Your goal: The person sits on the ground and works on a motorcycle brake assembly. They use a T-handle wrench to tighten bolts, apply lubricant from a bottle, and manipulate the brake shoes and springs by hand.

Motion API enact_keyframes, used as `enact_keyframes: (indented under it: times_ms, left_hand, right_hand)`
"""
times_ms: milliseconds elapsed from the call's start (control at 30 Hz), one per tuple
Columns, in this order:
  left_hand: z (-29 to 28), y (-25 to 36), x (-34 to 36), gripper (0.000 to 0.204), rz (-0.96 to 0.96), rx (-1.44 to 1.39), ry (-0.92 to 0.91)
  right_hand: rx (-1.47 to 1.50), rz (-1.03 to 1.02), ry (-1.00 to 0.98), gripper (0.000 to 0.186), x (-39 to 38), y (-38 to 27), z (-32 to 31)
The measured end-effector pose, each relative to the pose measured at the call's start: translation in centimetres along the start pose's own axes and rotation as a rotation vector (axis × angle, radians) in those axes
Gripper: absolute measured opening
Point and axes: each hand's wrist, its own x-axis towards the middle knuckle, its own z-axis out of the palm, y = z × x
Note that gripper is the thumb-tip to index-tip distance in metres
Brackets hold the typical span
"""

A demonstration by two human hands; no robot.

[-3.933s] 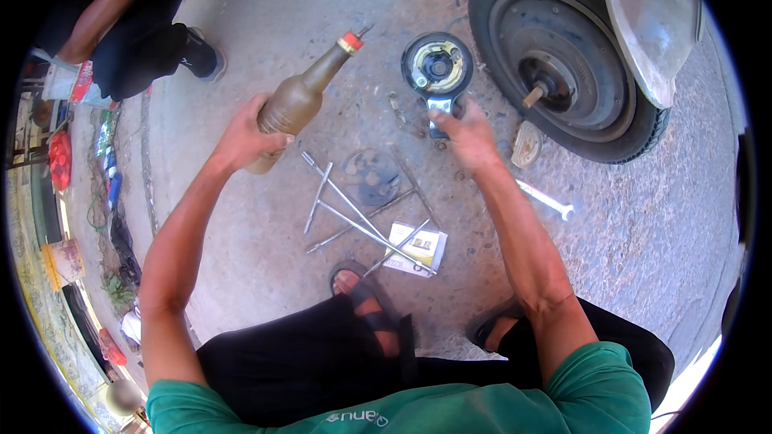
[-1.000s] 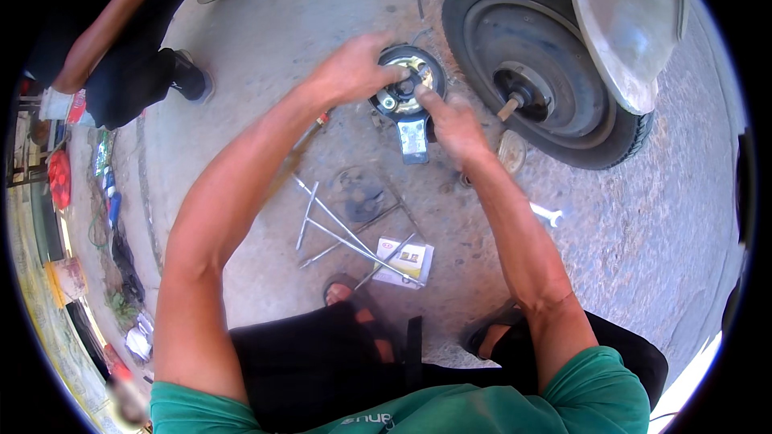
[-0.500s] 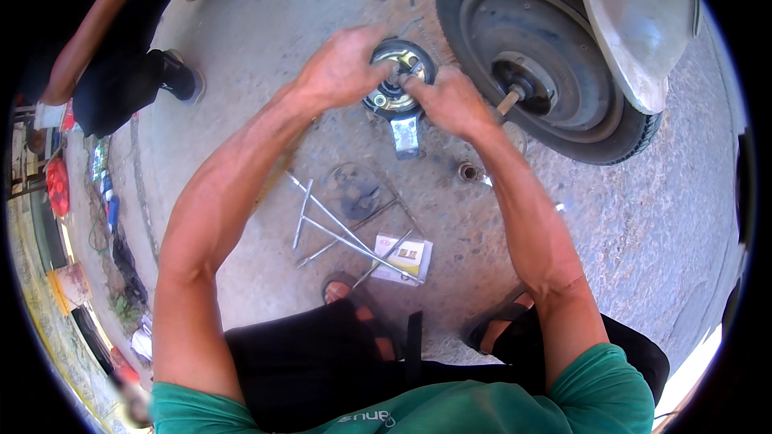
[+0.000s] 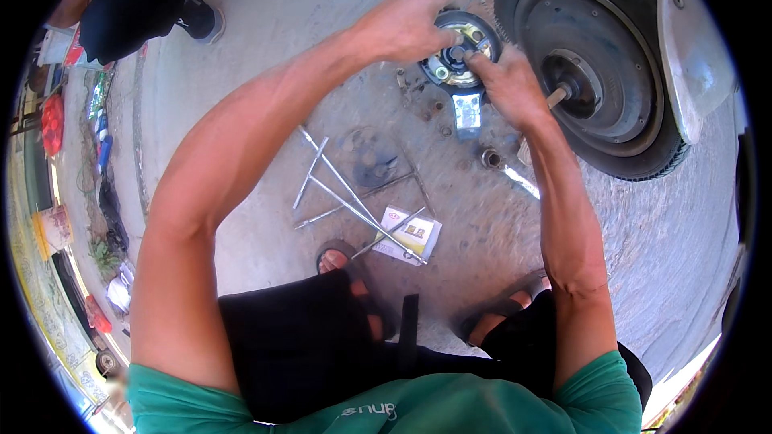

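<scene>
My left hand [image 4: 402, 28] is closed on the upper left of a round black brake assembly [image 4: 438, 64] with pale metal inner parts and a silver bracket [image 4: 466, 112] below. Its thumb presses near the middle, and its blurred fingertips reach behind the rim. My right hand [image 4: 507, 84] grips the same assembly from the right, thumb at the centre. To the right stands a wheel [image 4: 603, 72] with a dark hub and a short light-brown rod [image 4: 556, 96] on its axle. A round metal socket [image 4: 492, 159] and a silver spanner [image 4: 521, 182] lie below my right hand.
Crossed T-handle wrenches [image 4: 330, 185] lie over a white-and-yellow packet [image 4: 406, 233] before my feet. A pale vehicle panel [image 4: 687, 48] overhangs the wheel. A crouching person's shoe [image 4: 201, 20] is at upper left. Assorted clutter, including a red bag [image 4: 53, 124], lines the left edge.
Earliest, my left hand held a brown bottle; it has since moved onto the brake assembly, joining my right hand. In the latest frame the view has shifted, with assembly and wheel appearing farther right.
</scene>
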Motion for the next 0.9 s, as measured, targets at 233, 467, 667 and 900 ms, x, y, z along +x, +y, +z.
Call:
enact_keyframes:
  times_ms: [233,467,667,900]
  left_hand:
    - [-1.7,-4.3,-1.4,0.055,-0.282,-0.325,0.055]
    - [-1.4,-9.7,-4.3,0.046,-0.526,-0.413,0.066]
    - [-0.1,-10.8,-5.4,0.038,-0.551,-0.417,0.007]
    - [0.3,-10.2,-5.7,0.034,-0.501,-0.375,-0.024]
  right_hand:
    - [0.057,-0.091,0.096,0.05,-0.2,0.3,0.9]
    - [0.511,0.038,-0.019,0.046,0.3,0.5,2.0]
    - [0.51,0.007,0.055,0.042,0.0,1.0,1.8]
    - [0.722,-0.017,0.128,0.032,-2.6,-2.8,-0.1]
